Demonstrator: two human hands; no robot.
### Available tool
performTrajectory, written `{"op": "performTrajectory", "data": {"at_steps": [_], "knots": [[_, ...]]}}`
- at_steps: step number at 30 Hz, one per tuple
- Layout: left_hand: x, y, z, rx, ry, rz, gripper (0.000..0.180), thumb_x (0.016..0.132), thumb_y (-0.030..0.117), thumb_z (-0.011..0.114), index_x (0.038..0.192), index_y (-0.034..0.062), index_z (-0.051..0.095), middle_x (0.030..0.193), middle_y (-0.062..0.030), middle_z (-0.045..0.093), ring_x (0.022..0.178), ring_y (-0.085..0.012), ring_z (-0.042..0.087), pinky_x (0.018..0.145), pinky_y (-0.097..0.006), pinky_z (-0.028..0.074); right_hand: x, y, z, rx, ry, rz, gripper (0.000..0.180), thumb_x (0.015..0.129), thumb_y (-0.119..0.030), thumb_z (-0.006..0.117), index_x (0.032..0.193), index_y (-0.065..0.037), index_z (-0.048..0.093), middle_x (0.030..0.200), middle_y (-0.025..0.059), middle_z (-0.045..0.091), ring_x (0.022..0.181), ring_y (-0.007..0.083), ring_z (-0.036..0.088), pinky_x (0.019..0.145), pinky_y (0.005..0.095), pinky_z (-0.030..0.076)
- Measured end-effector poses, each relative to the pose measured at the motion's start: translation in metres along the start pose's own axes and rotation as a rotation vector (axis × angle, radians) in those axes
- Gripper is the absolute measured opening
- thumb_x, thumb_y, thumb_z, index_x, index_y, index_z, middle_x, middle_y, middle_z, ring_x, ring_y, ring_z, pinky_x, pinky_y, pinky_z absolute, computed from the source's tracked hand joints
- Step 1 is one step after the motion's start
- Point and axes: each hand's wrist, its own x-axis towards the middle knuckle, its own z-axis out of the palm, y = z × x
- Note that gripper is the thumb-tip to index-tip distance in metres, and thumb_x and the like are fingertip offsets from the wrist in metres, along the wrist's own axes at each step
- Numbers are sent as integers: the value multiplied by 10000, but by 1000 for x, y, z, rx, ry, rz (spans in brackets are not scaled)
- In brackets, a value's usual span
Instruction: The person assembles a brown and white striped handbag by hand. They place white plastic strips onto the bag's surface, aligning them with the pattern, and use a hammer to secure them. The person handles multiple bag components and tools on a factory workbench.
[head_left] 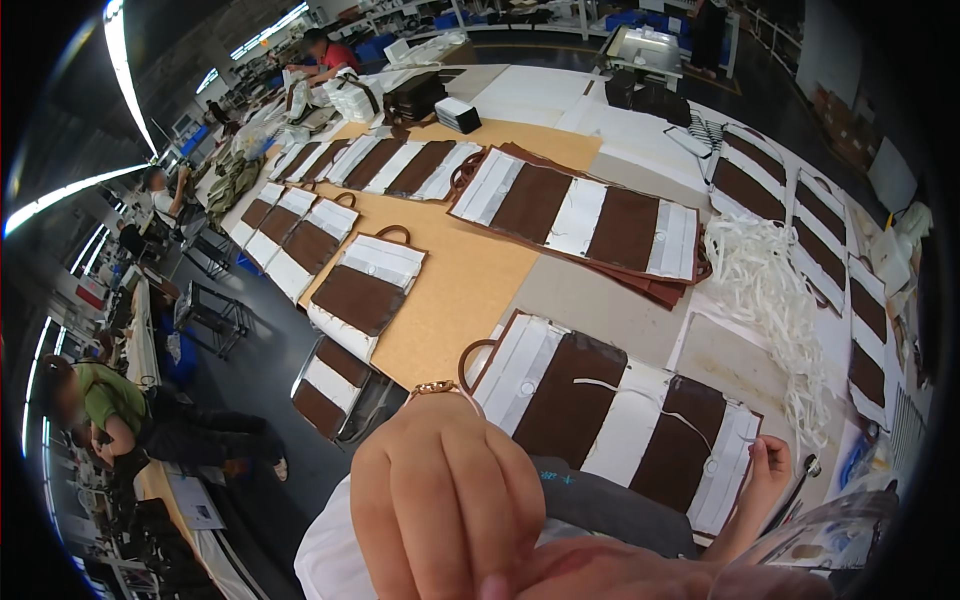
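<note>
My left hand (445, 500) is raised close in front of me, back of the hand showing, a gold bracelet (435, 387) at its wrist. Its fingers are bent and pressed together; their tips and anything in them are hidden. My right hand (770, 460) is at the right edge of a brown and white bag panel (570, 390) with a brown handle. Its fingers are closed in a pinch on what looks like the end of a thin white strip (746, 438). Another narrow white strip (625, 390) curls loosely across the panel.
Beyond lies a stack of similar panels (545, 208), with more panels (365, 285) in rows at left and right. A tangle of white strips (765, 270) hangs along the right. People work nearby: one in green (110, 405) at left, one in red (335, 58) at the far end.
</note>
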Motion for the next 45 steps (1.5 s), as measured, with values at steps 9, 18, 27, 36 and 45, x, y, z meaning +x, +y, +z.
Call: {"op": "performTrajectory", "data": {"at_steps": [9,18,27,36,45], "knots": [[-4,-2,-8,-90,-127,-42,150,950,93,585,953,48,728,1079,-85,671,947,-182,655,784,-326,579,-2,-1,0,33,16,-75,58,911,-17,647,902,-42,596,815,-19,573,751,55,512,711,206,417],[-3,-19,-19,-187,-186,-147,215,983,150,553,839,54,680,887,-83,661,789,-221,622,680,-335,487,-1,2,-2,67,-12,-76,85,929,-36,637,919,-58,556,817,2,555,758,83,528,738,222,426],[18,-64,23,-694,-26,-835,346,953,156,592,640,41,502,583,-8,437,537,-137,411,485,-307,324,-3,3,-2,148,-29,-46,109,941,-46,633,920,-55,526,853,10,532,773,103,531,758,235,433],[7,-87,34,-652,-124,-966,352,859,53,580,539,60,433,512,54,375,491,-42,325,449,-270,257,-3,10,-12,152,-82,20,110,937,-52,639,917,-57,532,841,5,524,777,103,525,759,243,432],[-5,-99,44,-347,-346,-922,140,923,157,579,835,48,582,682,-54,516,614,-228,520,556,-342,413,-12,-13,2,129,-103,-12,75,933,-49,635,924,-41,561,823,27,599,790,110,578,783,257,467]]}}
